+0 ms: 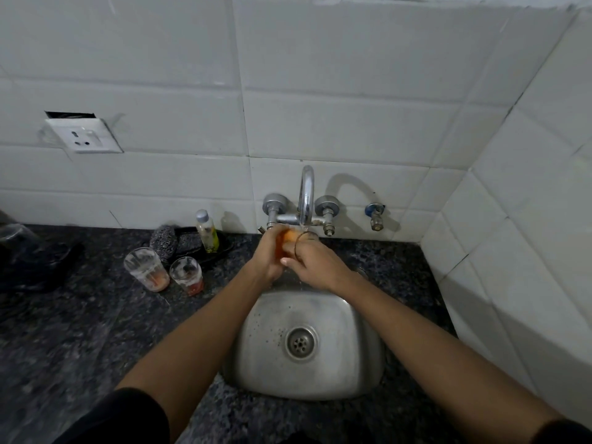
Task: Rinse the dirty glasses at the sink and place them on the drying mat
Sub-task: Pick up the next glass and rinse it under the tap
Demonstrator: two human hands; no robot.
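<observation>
Under the spout of the chrome tap (306, 193) both my hands hold one glass (286, 241) with an orange-stained inside. My left hand (267, 254) grips its body from the left. My right hand (312, 262) grips it from the right, fingers curled at the rim. The glass is over the back of the steel sink (358, 341) and is mostly hidden by my fingers. Two more dirty glasses stand on the counter to the left: a larger one (145, 267) and a smaller one (187, 275), both with reddish dregs at the bottom.
A dark granite counter (80, 331) surrounds the sink. Behind the glasses sit a steel scrubber (163, 243), a dark dish and a small bottle (207, 232). A dark object lies at far left (28, 251). White tiled walls close the back and right; a socket (84, 135) is on the wall.
</observation>
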